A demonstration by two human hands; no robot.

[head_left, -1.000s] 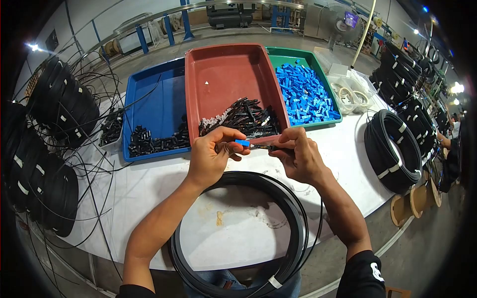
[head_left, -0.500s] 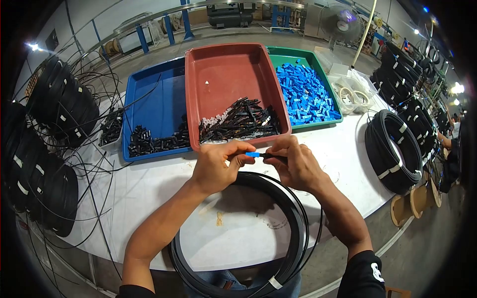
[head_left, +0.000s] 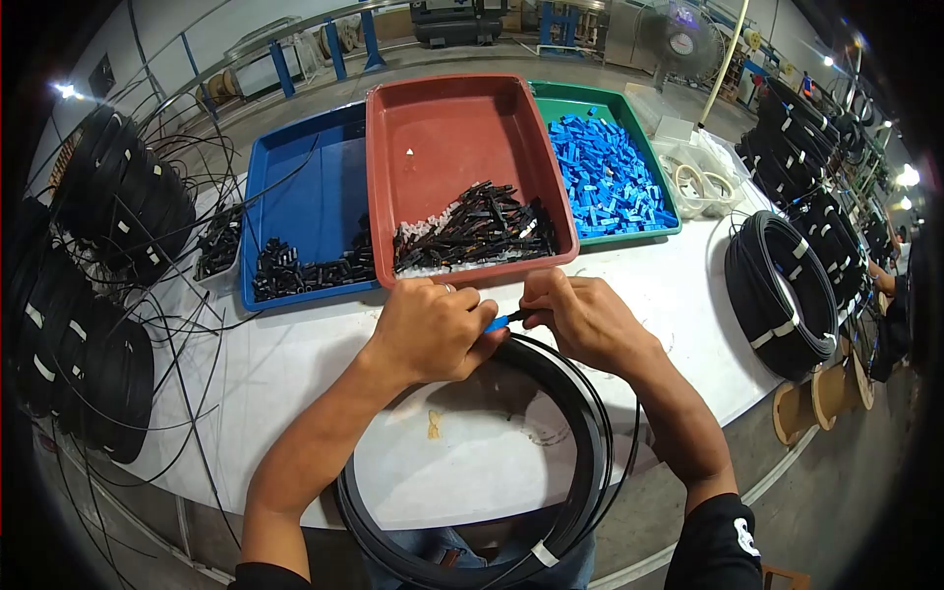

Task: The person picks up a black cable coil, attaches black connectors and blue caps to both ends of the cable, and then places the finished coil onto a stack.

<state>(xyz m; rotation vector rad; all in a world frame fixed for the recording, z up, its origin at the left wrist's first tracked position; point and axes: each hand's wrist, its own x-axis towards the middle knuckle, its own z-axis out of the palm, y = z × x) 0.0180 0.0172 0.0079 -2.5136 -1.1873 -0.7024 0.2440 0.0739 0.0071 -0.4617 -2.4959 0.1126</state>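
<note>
On the white tabletop (head_left: 678, 295), before the red tray (head_left: 447, 128) of black parts, a black cable coil (head_left: 580, 433) lies under the left hand (head_left: 428, 329) and right hand (head_left: 580, 315), whose fingers pinch a blue connector (head_left: 498, 323) onto the cable end, seemingly part-fitted.
</note>
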